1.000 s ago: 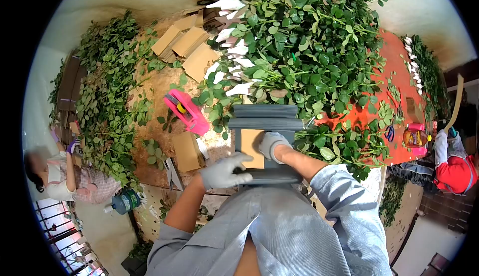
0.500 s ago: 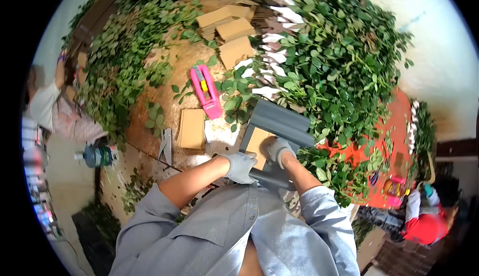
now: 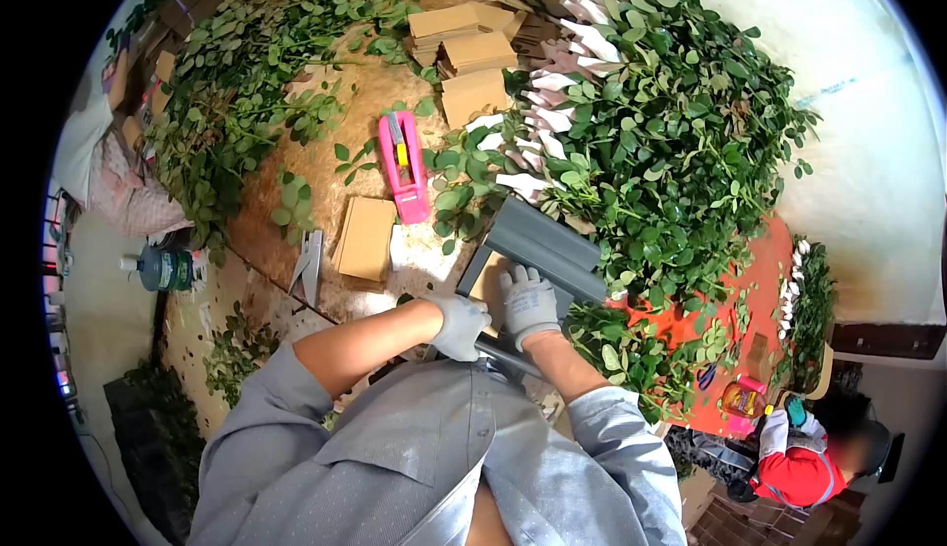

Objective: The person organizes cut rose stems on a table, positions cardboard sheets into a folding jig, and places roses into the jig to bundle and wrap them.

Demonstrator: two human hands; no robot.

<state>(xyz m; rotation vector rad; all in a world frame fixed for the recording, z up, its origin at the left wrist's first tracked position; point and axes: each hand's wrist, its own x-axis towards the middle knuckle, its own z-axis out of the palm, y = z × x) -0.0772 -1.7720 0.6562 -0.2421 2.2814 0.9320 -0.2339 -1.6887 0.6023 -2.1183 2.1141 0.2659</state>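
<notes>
A grey tray-like holder (image 3: pixel 546 240) with raised ribbed sides lies just in front of my body, tilted in view. A cardboard piece (image 3: pixel 480 288) lies in it, partly covered by my hands. My right hand (image 3: pixel 530 301), in a light grey glove, rests flat over the cardboard with its fingers stretched out. My left hand (image 3: pixel 460 327), gloved alike, is closed at the near left edge of the holder; its fingertips are partly hidden. A stack of cardboard pieces (image 3: pixel 365 238) lies to the left, and a pink tape dispenser (image 3: pixel 405 169) beyond it.
Leafy stems with white-wrapped heads (image 3: pixel 681 122) are piled at the right, more greenery (image 3: pixel 227 102) at the left. Cardboard stacks (image 3: pixel 473 53) lie at the back. A metal stapler-like tool (image 3: pixel 310 265) sits near the table edge. A person in red (image 3: pixel 799 467) works at right; another person stands at left.
My right hand has opened out flat over the cardboard. My left hand has shifted from the cardboard to the holder's near edge and curled closed. The whole view has turned slightly.
</notes>
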